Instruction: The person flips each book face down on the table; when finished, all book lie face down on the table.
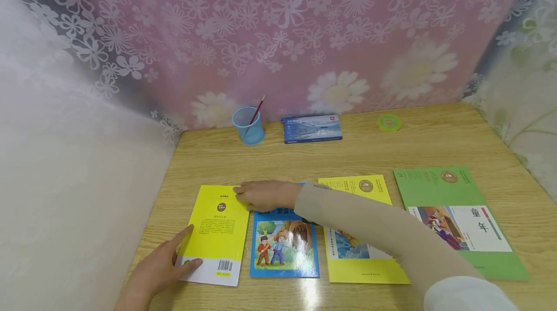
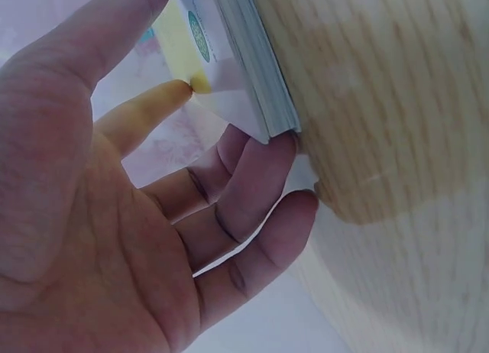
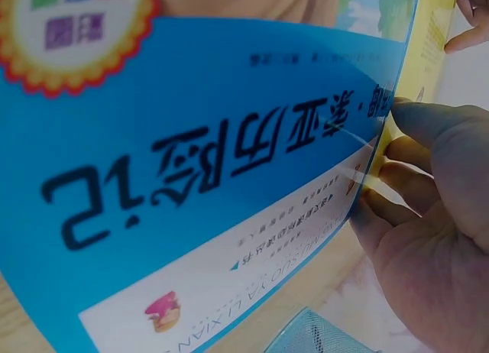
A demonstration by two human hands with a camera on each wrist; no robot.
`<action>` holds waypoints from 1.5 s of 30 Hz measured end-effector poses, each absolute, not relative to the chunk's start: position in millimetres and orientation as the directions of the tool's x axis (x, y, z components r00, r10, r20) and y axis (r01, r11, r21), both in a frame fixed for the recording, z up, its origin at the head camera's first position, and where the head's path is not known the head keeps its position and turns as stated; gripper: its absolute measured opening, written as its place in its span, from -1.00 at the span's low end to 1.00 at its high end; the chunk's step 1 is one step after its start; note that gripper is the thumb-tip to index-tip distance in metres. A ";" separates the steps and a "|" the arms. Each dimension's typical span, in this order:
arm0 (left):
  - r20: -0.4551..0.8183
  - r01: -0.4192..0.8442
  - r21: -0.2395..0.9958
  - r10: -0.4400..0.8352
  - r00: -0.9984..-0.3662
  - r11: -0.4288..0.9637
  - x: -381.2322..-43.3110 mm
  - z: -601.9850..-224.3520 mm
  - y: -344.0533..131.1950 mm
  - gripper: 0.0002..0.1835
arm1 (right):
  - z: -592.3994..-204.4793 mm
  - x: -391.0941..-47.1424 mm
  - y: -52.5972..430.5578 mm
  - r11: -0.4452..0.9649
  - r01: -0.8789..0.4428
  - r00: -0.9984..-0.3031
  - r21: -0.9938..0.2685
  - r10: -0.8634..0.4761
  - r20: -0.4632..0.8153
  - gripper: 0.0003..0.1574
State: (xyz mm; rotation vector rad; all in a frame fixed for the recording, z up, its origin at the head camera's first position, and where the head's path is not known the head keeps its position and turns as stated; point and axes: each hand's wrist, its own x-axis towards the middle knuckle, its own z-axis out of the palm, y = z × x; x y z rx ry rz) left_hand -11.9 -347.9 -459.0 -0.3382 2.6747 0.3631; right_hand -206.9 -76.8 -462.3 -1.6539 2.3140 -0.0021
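At the far left of the row lies a yellow paperback book (image 1: 217, 233), back cover up, with a white barcode strip at the bottom. My left hand (image 1: 156, 267) holds its lower left side, thumb over the cover and index finger at the edge; in the left wrist view the other fingers bend by the book's corner (image 2: 263, 70). My right hand (image 1: 263, 196) grips the upper right corner of the yellow book, fingertips on its cover. The right forearm crosses above a blue book (image 1: 285, 248), hiding part of it. The blue cover (image 3: 191, 131) fills much of the right wrist view.
Right of the blue book lie another yellow book (image 1: 365, 270), partly under the forearm, and a green book (image 1: 435, 190). Along the back stand a blue mesh pen cup (image 1: 250, 129) with a pencil, a flat blue box (image 1: 313, 128) and a green tape roll (image 1: 389, 122).
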 end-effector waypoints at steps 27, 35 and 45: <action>-0.403 -0.259 0.195 -0.164 -0.901 0.946 -14.6 -460.8 -340.9 0.16 | -462.7 -210.1 -63.8 0.361 -0.885 -0.292 -0.294 -0.922 -0.255 -0.30; -0.095 -0.086 0.130 -0.074 -0.993 0.988 -12.8 -461.0 -334.7 -0.30 | -459.0 -223.5 -36.4 0.414 -0.807 -0.362 -0.422 -0.910 -0.200 -0.33; 0.132 0.087 0.176 0.064 -0.989 0.981 -15.7 -455.0 -309.5 -0.64 | -439.4 -238.4 14.9 0.509 -0.728 -0.449 -0.459 -0.860 -0.242 -0.64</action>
